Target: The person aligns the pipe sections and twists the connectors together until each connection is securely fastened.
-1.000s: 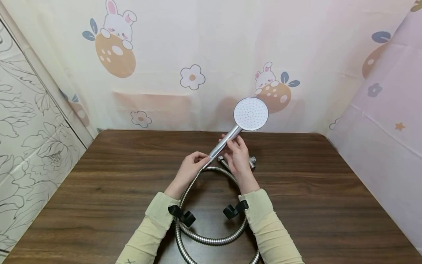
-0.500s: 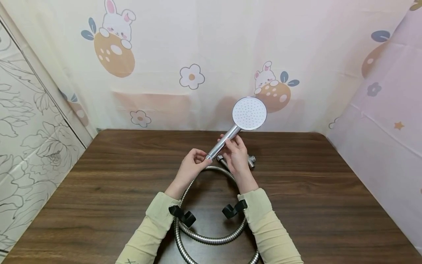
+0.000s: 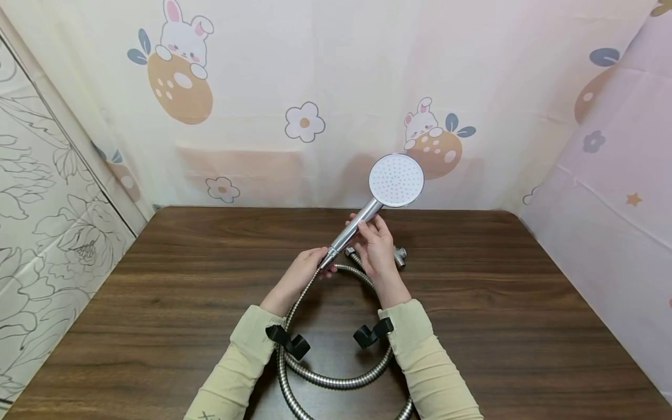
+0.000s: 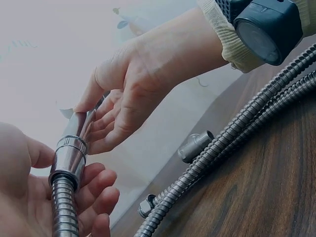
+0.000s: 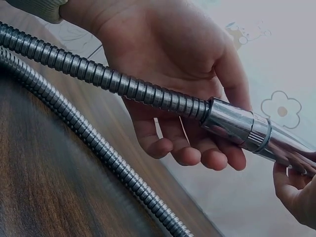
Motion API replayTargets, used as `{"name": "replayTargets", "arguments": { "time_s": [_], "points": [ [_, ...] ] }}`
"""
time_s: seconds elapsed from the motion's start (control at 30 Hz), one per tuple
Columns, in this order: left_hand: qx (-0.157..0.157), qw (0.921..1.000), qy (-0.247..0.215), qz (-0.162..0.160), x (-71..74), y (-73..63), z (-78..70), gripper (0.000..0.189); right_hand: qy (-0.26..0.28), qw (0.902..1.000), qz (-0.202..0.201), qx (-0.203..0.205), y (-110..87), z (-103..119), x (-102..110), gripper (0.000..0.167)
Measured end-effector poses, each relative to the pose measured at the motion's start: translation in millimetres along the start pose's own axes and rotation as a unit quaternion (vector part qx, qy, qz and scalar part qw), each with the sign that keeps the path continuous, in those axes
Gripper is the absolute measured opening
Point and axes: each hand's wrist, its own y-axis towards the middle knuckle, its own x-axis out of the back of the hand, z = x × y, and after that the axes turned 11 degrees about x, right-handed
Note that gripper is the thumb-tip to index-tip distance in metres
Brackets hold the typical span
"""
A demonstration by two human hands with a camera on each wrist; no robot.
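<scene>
A chrome hand shower (image 3: pixel 396 180) with a round white spray face is held up, tilted, above the table's far edge. My right hand (image 3: pixel 379 251) grips the middle of its handle (image 3: pixel 350 230). At the handle's lower end, my left hand (image 3: pixel 298 274) holds the conical hose nut (image 4: pixel 68 163) between thumb and index finger. The other left fingers curve loosely under it, as the right wrist view shows. The nut sits against the handle end. From it the ribbed metal hose (image 5: pixel 143 91) runs down across the left palm and loops on the table.
On the brown wooden table (image 3: pixel 499 303), a small chrome fitting (image 4: pixel 195 146) lies behind the right hand. Close to it is the hose's other end nut (image 4: pixel 146 205). A printed curtain (image 3: pixel 252 70) hangs behind the table. Black wrist cameras (image 3: pixel 289 343) sit on both sleeves.
The left hand has turned around the hose nut, its fingers now reaching under it, and moved slightly down and left. The right hand and shower head have hardly moved.
</scene>
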Motion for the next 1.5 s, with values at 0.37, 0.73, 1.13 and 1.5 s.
{"name": "replayTargets", "arguments": {
  "time_s": [0.37,0.73,1.13,1.5],
  "points": [
    [-0.022,0.9967,0.036,-0.07,0.4,-0.8,-2.0,0.024,0.0,1.0,-0.007,-0.004,-0.2,1.3,-1.4,0.038],
    [-0.054,0.9931,0.051,-0.091,0.6,-0.1,0.5,0.026,-0.009,0.9999,-0.007,-0.002,0.0,0.6,-1.0,0.038],
    [-0.007,0.9999,0.008,-0.002,-2.1,-2.0,0.9,0.036,-0.009,0.9999,-0.007,-0.002,-0.4,-1.6,-0.8,0.038],
    [-0.024,0.9992,0.001,-0.032,0.7,0.8,2.0,0.027,-0.011,0.9999,-0.011,-0.002,0.6,-2.7,-0.4,0.035]
  ]
}}
